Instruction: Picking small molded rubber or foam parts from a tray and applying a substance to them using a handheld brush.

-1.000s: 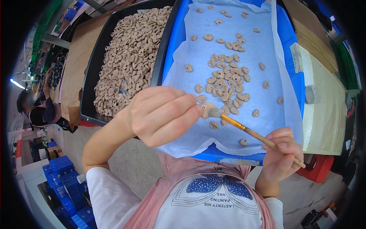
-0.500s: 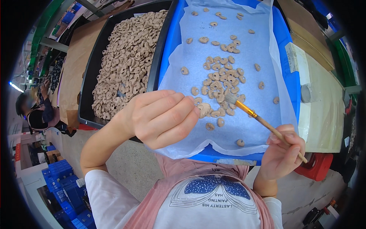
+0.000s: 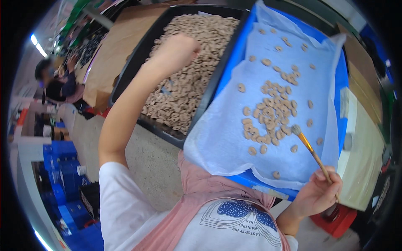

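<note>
My left hand is over the far part of a black bin heaped with small tan ring-like pieces, each with a hole. Its fingers look curled closed; blur and the back of the hand hide whatever is in them. A paintbrush with a wooden handle and gold ferrule is held in my right hand. The bristles are over white paper lining a blue tray, just right of a cluster of similar pieces. Several more lie scattered on the paper.
Brown cardboard lies left of the bin, and a pale surface is right of the tray. Below the tray's right corner is a red container. Another person sits far left, above stacked blue crates.
My left hand has moved from the blue tray's near left side to over the black bin. My right hand still holds the brush, and the view has shifted and tilted.
</note>
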{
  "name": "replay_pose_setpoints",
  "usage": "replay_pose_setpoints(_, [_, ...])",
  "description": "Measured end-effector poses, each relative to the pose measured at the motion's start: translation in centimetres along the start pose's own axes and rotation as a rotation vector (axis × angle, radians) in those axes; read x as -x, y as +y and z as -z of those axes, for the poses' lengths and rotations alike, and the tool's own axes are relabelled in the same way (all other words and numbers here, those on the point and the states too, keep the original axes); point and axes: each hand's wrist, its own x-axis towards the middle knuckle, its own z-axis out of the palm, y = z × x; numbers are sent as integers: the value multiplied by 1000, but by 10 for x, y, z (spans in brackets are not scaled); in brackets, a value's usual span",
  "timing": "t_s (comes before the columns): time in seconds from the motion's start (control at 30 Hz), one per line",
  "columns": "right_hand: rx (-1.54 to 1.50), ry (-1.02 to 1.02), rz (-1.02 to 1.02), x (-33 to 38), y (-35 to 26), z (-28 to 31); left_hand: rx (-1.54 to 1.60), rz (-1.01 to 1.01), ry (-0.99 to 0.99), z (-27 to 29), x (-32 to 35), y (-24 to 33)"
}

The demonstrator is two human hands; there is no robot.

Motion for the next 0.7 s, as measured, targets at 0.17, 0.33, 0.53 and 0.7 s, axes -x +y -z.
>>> replay_pose_setpoints(0.17, [51, -73, 20, -2, 0, 2, 132, -86, -173, -41, 0, -3])
replay_pose_setpoints(0.33, [38, -84, -11, 0, 1, 0, 165, 4, -223, -48, 2, -14])
replay_pose_setpoints(0.53, [46, -66, -8, 2, 2, -3, 385, -91, -334, -25, 9, 2])
replay_pose_setpoints(0.7, [-54, -89, -73, -1, 5, -3, 237, -30, -352, -26, 8, 20])
